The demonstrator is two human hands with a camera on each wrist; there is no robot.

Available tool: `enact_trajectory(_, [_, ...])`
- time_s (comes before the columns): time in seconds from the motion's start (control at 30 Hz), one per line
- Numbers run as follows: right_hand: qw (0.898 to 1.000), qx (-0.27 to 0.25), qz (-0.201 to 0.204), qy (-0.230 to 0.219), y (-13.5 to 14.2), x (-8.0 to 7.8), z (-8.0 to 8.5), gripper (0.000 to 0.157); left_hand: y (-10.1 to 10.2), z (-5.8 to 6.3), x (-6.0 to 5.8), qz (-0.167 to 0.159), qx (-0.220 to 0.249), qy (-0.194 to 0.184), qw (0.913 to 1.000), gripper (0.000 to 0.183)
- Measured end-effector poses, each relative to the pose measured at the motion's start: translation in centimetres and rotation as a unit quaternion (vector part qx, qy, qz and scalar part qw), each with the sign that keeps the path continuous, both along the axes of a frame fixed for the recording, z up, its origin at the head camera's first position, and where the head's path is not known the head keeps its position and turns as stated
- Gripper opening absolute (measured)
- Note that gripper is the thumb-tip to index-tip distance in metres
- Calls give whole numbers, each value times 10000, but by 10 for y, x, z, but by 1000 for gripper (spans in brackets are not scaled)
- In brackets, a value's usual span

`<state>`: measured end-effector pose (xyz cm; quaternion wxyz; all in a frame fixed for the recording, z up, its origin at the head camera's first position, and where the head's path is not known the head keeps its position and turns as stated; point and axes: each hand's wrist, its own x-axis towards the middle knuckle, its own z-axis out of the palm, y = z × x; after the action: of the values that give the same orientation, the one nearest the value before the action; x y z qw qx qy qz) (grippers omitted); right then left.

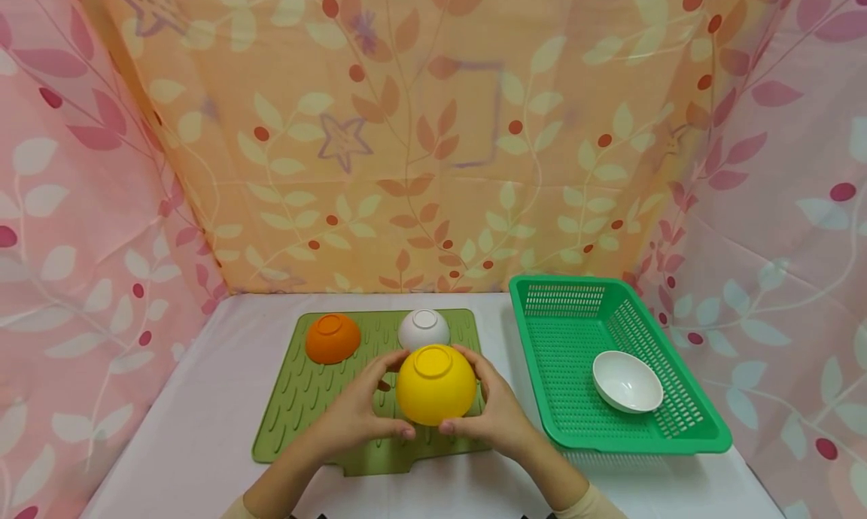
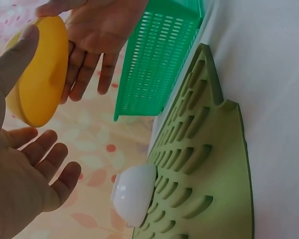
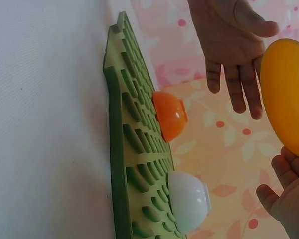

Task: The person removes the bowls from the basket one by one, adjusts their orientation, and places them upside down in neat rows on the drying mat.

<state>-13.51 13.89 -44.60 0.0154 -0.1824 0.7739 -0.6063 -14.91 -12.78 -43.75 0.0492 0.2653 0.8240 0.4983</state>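
A yellow bowl [image 1: 436, 391] is held upside down above the green drying mat [image 1: 284, 421], its foot ring facing up. My left hand [image 1: 359, 410] grips its left side, thumb at the near rim and fingers toward the far side. On the opposite side my right hand [image 1: 500, 414] holds it the same way. In the left wrist view, the bowl [image 2: 46, 74] is raised well off the mat. Just behind it, a white bowl [image 1: 425, 328] rests upside down on the mat. An orange bowl [image 1: 333, 338] lies upside down at the mat's far left corner.
A green perforated basket [image 1: 530, 353] stands to the right of the mat. Inside it, a second white bowl [image 1: 628, 382] sits tilted with its opening up. White cloth [image 1: 183, 429] covers the table, and patterned curtains [image 1: 406, 128] enclose the back and sides.
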Motion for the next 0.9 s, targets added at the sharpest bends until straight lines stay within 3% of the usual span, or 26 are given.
enact_trajectory(0.17, [9999, -44, 114, 46, -1, 1, -1, 100, 2, 3, 2, -158, 170, -289, 9993, 105])
enact_trajectory(0.43, [9992, -143, 352, 104, -3, 3, -1, 101, 3, 5, 5, -133, 191, -492, 9985, 104])
enact_trajectory(0.9, [9990, 82, 360, 248, -13, 4, -8, 105, -8, 8, 4, -153, 96, -435, 9989, 103])
